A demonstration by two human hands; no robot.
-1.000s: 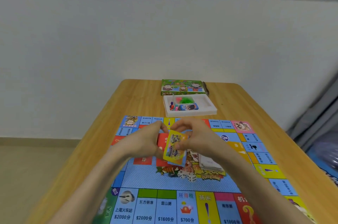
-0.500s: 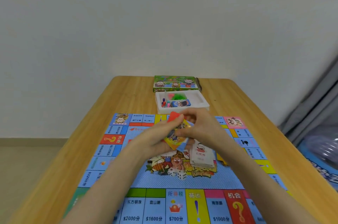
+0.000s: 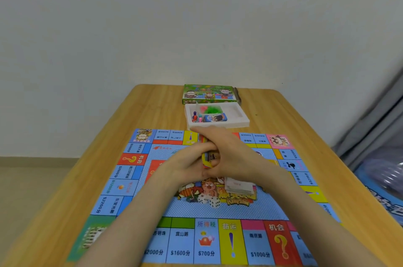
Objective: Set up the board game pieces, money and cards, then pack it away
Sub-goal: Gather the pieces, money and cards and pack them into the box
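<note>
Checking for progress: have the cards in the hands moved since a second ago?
Yes. The cards, gripped between left hand and right hand, went farther from the person, toward the white tray, now close to its near wall.

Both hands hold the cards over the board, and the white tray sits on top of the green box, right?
Not quite. The head view shows the white tray on the table, between the green box and the board, not on top of the box. The left hand and right hand do hold the cards over the board.
</note>
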